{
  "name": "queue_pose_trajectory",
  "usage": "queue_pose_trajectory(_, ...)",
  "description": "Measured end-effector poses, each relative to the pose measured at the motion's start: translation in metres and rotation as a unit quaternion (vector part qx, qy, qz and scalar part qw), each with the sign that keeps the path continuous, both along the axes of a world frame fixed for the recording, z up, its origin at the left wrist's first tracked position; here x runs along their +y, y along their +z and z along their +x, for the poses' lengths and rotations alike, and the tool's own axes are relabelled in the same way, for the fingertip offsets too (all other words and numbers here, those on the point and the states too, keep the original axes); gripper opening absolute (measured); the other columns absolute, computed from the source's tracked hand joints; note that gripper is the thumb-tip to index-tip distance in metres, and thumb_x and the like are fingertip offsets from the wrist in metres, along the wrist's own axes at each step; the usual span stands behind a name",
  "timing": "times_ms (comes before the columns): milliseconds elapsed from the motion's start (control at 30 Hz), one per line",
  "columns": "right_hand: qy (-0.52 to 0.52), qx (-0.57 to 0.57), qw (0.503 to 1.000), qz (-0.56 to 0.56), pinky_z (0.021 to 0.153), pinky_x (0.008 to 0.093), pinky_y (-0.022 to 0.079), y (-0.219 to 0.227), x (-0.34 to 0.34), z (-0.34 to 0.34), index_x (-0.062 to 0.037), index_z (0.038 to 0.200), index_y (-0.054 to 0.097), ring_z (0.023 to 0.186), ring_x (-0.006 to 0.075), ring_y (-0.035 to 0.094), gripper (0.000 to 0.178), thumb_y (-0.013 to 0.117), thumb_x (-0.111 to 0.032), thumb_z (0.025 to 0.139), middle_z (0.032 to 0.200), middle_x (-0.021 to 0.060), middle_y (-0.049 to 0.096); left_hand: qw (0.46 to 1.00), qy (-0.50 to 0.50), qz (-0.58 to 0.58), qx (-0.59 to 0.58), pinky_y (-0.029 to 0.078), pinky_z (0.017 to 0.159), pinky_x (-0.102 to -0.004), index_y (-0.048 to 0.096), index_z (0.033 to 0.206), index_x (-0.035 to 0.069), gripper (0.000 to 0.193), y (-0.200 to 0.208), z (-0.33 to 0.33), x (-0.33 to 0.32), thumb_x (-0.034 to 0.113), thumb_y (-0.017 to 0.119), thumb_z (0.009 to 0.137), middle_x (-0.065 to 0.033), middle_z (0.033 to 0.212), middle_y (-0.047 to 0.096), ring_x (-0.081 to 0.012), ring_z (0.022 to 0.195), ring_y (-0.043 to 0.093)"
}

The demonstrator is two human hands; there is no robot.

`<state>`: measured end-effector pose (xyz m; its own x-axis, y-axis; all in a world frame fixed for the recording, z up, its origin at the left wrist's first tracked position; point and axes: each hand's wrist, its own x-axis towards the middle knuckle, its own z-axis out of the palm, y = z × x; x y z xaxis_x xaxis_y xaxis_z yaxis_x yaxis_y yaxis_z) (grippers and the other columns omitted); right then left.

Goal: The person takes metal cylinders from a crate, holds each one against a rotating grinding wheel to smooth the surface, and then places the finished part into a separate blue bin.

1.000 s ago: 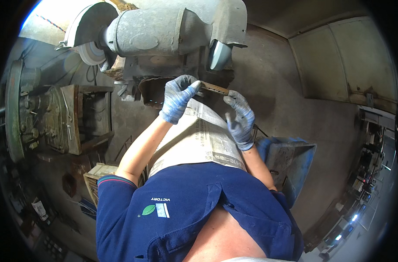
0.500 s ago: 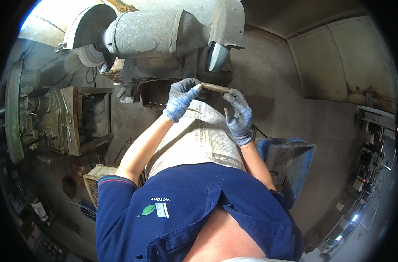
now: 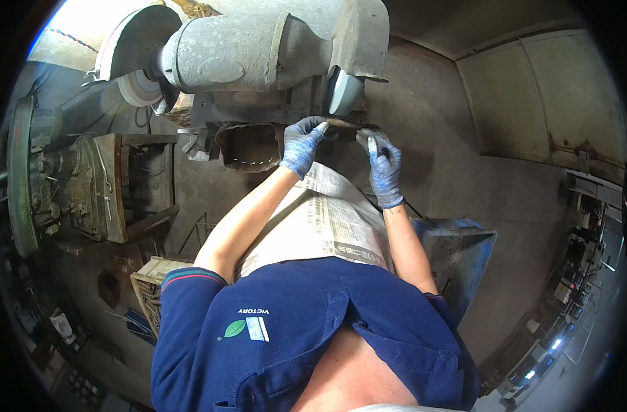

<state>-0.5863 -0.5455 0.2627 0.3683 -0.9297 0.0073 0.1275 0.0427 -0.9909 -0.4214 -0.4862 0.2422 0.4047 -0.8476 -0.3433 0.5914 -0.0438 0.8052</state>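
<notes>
My left hand [image 3: 304, 145], in a blue-and-grey work glove, pinches one end of a narrow brownish metal bar [image 3: 343, 123]. The bar's other end is gripped by the fingers of my right hand [image 3: 383, 165], gloved the same way. Held level between both hands, the bar is just below the pale grinding wheel [image 3: 346, 93] on the right side of a grey bench grinder [image 3: 224, 53]. Whether bar and wheel touch, I cannot tell. Newspaper [image 3: 334, 223] covers my lap.
A rusty open container [image 3: 250, 163] hangs under the grinder, left of my hands. Another white wheel [image 3: 140, 89] shows on the grinder's left. A greenish machine [image 3: 86, 185] stands at far left, a blue-edged metal bin [image 3: 457, 250] to my right, and metal panels [image 3: 533, 96] back right.
Both hands have moved the bar up and slightly right, closer to the grinding wheel. The right hand's fingers have closed in, and the bar has been turned.
</notes>
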Motion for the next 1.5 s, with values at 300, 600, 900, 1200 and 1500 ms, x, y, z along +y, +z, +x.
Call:
queue_pose_trajectory(300, -0.015, -0.011, 0.999, 0.042, 0.08, 0.0275, 0.049, 0.005, -0.004, 0.004, 0.0011, 0.096, 0.066, 0.085, 0.0147, 0.062, 0.015, 0.057, -0.007, 0.087, 0.092, 0.0081, 0.066, 0.999, 0.039, -0.006, 0.011, 0.054, 0.071, -0.0269, 0.063, 0.091, -0.003, 0.01, -0.001, -0.003, -0.011, 0.003, 0.06, 0.085, -0.0088, 0.084, 0.065, -0.0161, 0.073, 0.063)
queue_pose_trajectory(600, 0.026, -0.016, 0.998, 0.053, 0.084, 0.0298, 0.048, -0.003, 0.006, 0.032, 0.0021, 0.101, 0.064, 0.088, 0.0179, 0.063, 0.019, 0.055, -0.01, 0.089, 0.096, 0.0117, 0.066, 0.995, 0.049, 0.057, -0.068, 0.051, 0.063, -0.0227, 0.064, 0.091, -0.002, 0.01, 0.014, 0.028, 0.003, 0.005, 0.061, 0.084, -0.0078, 0.081, 0.066, -0.0122, 0.069, 0.062)
queue_pose_trajectory(900, 0.05, -0.049, 0.993, 0.09, 0.09, 0.0359, 0.048, -0.004, 0.003, 0.03, 0.0061, 0.104, 0.061, 0.094, 0.0239, 0.062, 0.031, 0.051, -0.021, 0.092, 0.101, 0.0159, 0.064, 0.995, 0.044, 0.069, -0.057, 0.052, 0.06, -0.0232, 0.065, 0.087, -0.003, 0.009, 0.011, 0.032, 0.001, 0.003, 0.059, 0.085, -0.0067, 0.077, 0.065, -0.0104, 0.063, 0.06)
queue_pose_trajectory(1200, 0.02, -0.063, 0.992, 0.103, 0.088, 0.0364, 0.049, -0.016, -0.013, 0.004, 0.0069, 0.1, 0.062, 0.09, 0.0234, 0.063, 0.033, 0.054, -0.024, 0.091, 0.096, 0.0152, 0.065, 0.995, 0.034, 0.081, -0.047, 0.052, 0.058, -0.0239, 0.064, 0.085, -0.004, 0.009, 0.005, 0.008, -0.019, 0.002, 0.058, 0.085, -0.0074, 0.075, 0.065, -0.0114, 0.061, 0.06)
queue_pose_trajectory(1500, 0.004, -0.09, 0.985, 0.146, 0.083, 0.0336, 0.051, 0.002, -0.005, 0.022, 0.0037, 0.088, 0.065, 0.084, 0.0186, 0.063, 0.021, 0.057, -0.015, 0.089, 0.09, 0.01, 0.065, 0.995, 0.037, 0.089, -0.015, 0.049, 0.058, -0.0231, 0.065, 0.085, -0.001, 0.007, 0.006, 0.02, -0.012, 0.004, 0.059, 0.085, -0.0059, 0.074, 0.065, -0.0102, 0.061, 0.058)
